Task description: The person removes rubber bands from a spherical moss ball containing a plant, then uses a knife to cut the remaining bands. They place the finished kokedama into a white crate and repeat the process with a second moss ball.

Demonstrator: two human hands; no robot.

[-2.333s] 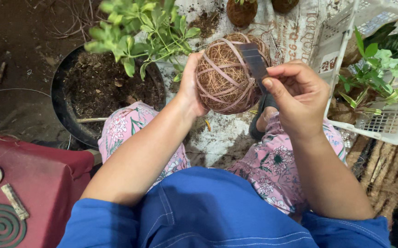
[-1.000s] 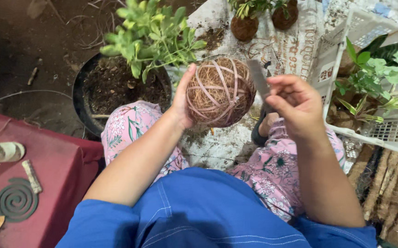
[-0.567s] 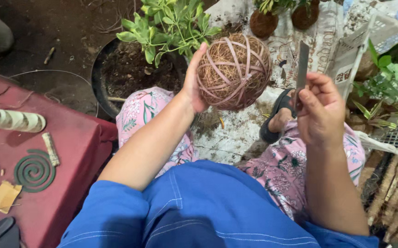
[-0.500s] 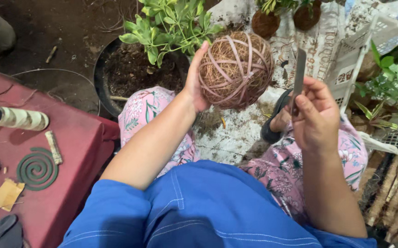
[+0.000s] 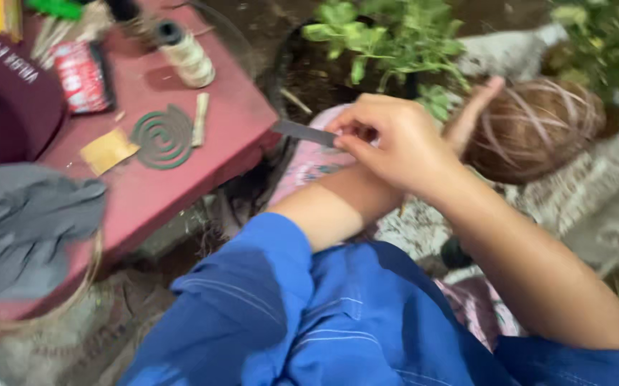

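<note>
- While the view is blurred by motion, a round ball (image 5: 538, 129) of brown fibre is seen at upper right, wound about with pale string in crossing loops.
- It is held up off the ground, just beside the leafy green plant (image 5: 388, 43) in the dark pot (image 5: 288, 71), with patterned cloth (image 5: 602, 193) spread below it.
- The ball is cupped from behind by the left hand (image 5: 470, 118); only a raised finger and part of the palm are shown against the ball's left side, the rest being hidden by the right hand.
- The grip of the left hand is spread open around the curve of the ball, pressed to it rather than closed over it.
- The right hand (image 5: 395, 139) is crossed over the left forearm, and its grip is pinched tight on a flat dark blade (image 5: 306, 132).
- The blade is pointed left, towards the red worktop (image 5: 174, 179), its free end standing clear of the worktop's edge.
- On the worktop a green spiral coil (image 5: 163, 136), a tan card scrap (image 5: 109, 150), a spool of pale twine (image 5: 184, 53) and a grey cloth (image 5: 27, 221) are laid.
- Blue sleeves (image 5: 252, 286) are seen below.
</note>
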